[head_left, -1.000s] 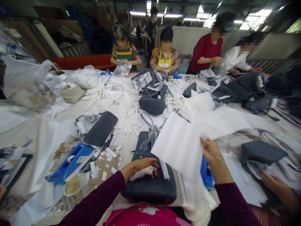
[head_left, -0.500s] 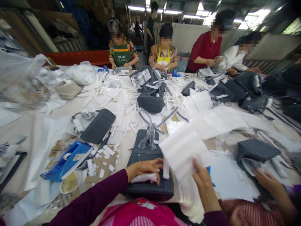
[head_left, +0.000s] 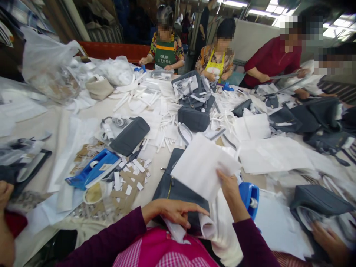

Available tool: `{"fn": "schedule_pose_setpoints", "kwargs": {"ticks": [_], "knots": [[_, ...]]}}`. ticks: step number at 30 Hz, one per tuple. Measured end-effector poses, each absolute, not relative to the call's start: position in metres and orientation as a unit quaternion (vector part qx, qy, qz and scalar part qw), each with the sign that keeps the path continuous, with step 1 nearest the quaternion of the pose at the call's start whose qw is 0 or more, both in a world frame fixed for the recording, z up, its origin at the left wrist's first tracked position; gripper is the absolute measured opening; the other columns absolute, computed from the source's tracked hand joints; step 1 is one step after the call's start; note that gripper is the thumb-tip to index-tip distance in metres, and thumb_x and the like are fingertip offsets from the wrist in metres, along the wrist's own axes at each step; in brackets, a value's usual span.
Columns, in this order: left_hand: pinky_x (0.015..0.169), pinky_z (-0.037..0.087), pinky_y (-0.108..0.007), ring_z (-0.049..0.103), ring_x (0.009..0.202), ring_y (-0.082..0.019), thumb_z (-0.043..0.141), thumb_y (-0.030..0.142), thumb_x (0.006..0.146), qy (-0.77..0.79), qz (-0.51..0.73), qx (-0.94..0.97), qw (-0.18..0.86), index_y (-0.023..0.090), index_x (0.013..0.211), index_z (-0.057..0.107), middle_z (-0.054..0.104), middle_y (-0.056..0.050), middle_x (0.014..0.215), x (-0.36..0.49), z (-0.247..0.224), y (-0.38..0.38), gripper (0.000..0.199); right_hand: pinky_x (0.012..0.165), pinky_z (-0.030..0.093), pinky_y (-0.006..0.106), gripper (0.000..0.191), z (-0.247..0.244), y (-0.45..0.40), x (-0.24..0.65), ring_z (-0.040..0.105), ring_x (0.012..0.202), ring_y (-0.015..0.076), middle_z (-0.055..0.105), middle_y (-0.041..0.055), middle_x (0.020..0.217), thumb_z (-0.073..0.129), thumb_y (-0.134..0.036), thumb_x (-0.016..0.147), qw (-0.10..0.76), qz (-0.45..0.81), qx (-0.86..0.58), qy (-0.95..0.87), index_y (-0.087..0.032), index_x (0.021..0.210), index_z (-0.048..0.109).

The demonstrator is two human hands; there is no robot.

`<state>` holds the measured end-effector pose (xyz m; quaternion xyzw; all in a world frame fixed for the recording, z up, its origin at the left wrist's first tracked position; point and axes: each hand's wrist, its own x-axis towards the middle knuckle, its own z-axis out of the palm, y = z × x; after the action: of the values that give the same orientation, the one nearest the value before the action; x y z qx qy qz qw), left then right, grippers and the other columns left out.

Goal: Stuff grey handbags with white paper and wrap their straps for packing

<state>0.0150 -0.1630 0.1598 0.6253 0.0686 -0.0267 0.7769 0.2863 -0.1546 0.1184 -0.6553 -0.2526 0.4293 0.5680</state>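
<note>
My right hand (head_left: 229,187) pinches the edge of a white foam sheet (head_left: 204,165), which is raised over a dark grey bag (head_left: 185,193) with a zipper. My left hand (head_left: 178,212) is in front of the bag's near end, index finger stretched out and the other fingers curled. White rolled foam (head_left: 207,226) shows its open end under that fingertip, and more white foam (head_left: 175,230) sticks out below the palm. Whether these are one piece I cannot tell. The sheet hides part of the bag and its straps.
A blue tape dispenser (head_left: 96,167) lies at left beside cardboard with white tabs (head_left: 128,189); another blue dispenser (head_left: 249,198) is right of my right hand. A grey bag (head_left: 130,136) lies beyond. Co-workers stand across the table; others' hands (head_left: 328,237) reach in at both sides.
The view has swung left. My right hand has brought the foam sheet further over the bag. My left hand has come nearer my apron, index finger now extended along the rolled foam.
</note>
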Motion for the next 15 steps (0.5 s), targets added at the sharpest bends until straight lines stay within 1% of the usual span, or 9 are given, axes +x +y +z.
{"fn": "schedule_pose_setpoints", "kwargs": {"ticks": [2,4,6,7,10,11,12,13,15], "knots": [[0.106,0.036,-0.036,0.046,0.129,-0.029,0.066,0.027,0.077,0.06,0.005,0.683,0.728,0.028,0.142,0.041,0.046,-0.004,0.144,0.015,0.169,-0.163,0.07,0.081,0.054,0.041,0.047,0.11,-0.163,0.267,0.067,0.086,0.0269,0.074,0.0087,0.096,0.08,-0.037,0.061,0.489,0.504,-0.653,-0.284,-0.014,0.101,0.07],[0.108,0.033,-0.034,0.043,0.132,-0.028,0.063,0.027,0.08,0.056,0.005,0.71,0.702,0.028,0.142,0.042,0.039,-0.003,0.15,0.014,0.18,-0.163,0.066,0.077,0.053,0.039,0.042,0.104,-0.171,0.252,0.067,0.08,0.0257,0.074,0.0079,0.09,0.08,-0.035,0.06,0.443,0.546,-0.646,-0.297,-0.014,0.096,0.071],[0.107,0.035,-0.033,0.047,0.129,-0.028,0.063,0.029,0.081,0.071,-0.008,0.719,0.692,0.028,0.143,0.04,0.041,-0.003,0.148,0.01,0.188,-0.163,0.067,0.075,0.053,0.038,0.039,0.1,-0.174,0.244,0.067,0.077,0.0248,0.074,0.0074,0.088,0.08,-0.032,0.057,0.425,0.566,-0.649,-0.28,-0.014,0.091,0.071],[0.105,0.037,-0.033,0.049,0.127,-0.028,0.067,0.032,0.079,0.085,-0.012,0.721,0.688,0.028,0.144,0.039,0.043,-0.003,0.147,0.007,0.191,-0.163,0.071,0.074,0.053,0.038,0.039,0.099,-0.175,0.243,0.067,0.074,0.0248,0.074,0.0076,0.086,0.081,-0.03,0.055,0.417,0.575,-0.652,-0.265,-0.014,0.089,0.071],[0.103,0.04,-0.036,0.051,0.124,-0.032,0.083,0.039,0.06,0.138,-0.019,0.731,0.668,0.032,0.144,0.036,0.047,-0.005,0.144,-0.005,0.19,-0.161,0.097,0.069,0.053,0.039,0.04,0.092,-0.173,0.246,0.066,0.068,0.0249,0.074,0.0087,0.081,0.083,-0.028,0.048,0.399,0.602,-0.651,-0.232,-0.014,0.083,0.07],[0.101,0.042,-0.038,0.054,0.121,-0.033,0.086,0.039,0.054,0.153,-0.024,0.735,0.661,0.032,0.144,0.036,0.051,-0.006,0.14,-0.011,0.187,-0.159,0.104,0.068,0.053,0.039,0.039,0.089,-0.173,0.247,0.065,0.067,0.0244,0.073,0.0086,0.08,0.082,-0.028,0.048,0.395,0.612,-0.644,-0.234,-0.014,0.082,0.07],[0.099,0.043,-0.039,0.057,0.117,-0.033,0.088,0.038,0.051,0.169,-0.028,0.738,0.652,0.032,0.144,0.036,0.056,-0.006,0.135,-0.016,0.183,-0.157,0.107,0.066,0.053,0.038,0.037,0.085,-0.172,0.248,0.064,0.065,0.0235,0.073,0.0081,0.078,0.082,-0.029,0.047,0.394,0.62,-0.635,-0.241,-0.014,0.079,0.069],[0.097,0.045,-0.039,0.059,0.113,-0.033,0.088,0.036,0.051,0.188,-0.03,0.741,0.644,0.032,0.144,0.037,0.06,-0.007,0.128,-0.022,0.177,-0.155,0.105,0.064,0.052,0.037,0.035,0.081,-0.172,0.249,0.063,0.062,0.0223,0.072,0.0073,0.074,0.082,-0.03,0.047,0.392,0.626,-0.626,-0.25,-0.015,0.075,0.068],[0.093,0.047,-0.038,0.062,0.107,-0.03,0.083,0.03,0.059,0.24,-0.018,0.736,0.633,0.032,0.141,0.041,0.064,-0.007,0.121,-0.032,0.164,-0.151,0.093,0.059,0.051,0.035,0.031,0.073,-0.172,0.25,0.059,0.056,0.0194,0.068,0.0044,0.064,0.081,-0.032,0.046,0.391,0.633,-0.614,-0.264,-0.016,0.067,0.064]]}}
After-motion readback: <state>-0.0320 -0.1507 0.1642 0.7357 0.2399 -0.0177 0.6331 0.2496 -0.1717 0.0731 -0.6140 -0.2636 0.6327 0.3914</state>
